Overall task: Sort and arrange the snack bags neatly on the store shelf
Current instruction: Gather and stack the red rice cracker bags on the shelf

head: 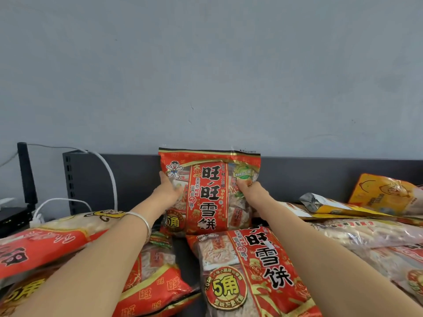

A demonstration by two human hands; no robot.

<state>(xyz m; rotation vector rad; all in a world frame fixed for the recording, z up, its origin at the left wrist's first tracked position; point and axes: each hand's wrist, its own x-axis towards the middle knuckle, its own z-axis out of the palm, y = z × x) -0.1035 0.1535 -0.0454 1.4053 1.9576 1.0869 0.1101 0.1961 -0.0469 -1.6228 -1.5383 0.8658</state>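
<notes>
Small shop, store shelf top: many same-brand red snack bags (247,271) and yellow bags (384,193) piled against dark back panel (309,177) with slotted upright (69,179); plain grey wall (206,65), router (13,216) at left.

Upright, front facing out: red rice-cracker bag (209,191). Just in front of it, lying flat: second red bag (247,271). Heaped to its left: more red bags (41,245). Slumped to its right: yellow bags (386,193).
</notes>
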